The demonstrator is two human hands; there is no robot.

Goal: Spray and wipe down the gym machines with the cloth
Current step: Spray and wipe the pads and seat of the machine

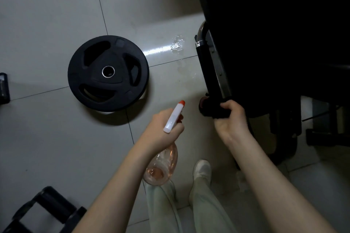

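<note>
We see the left hand (162, 128) curled round the neck of the spray bottle (173, 117), nozzle pointing forward over the tiled floor (47, 15). The right hand (232, 119) grips the dark cloth (212, 110) against the lower end of the machine's black handle (208, 70), near a weight plate (108, 73)

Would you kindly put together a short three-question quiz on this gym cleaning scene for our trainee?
1. True or false: a wet patch shines on the floor tiles beside the machine.
2. What does the left-hand grip hold: A a sponge, B a spray bottle, C a brush?
3. Fill in: the right-hand grip holds the dark cloth round the end of the machine's black ____.

Key: 1 true; 2 B; 3 handle.
</note>
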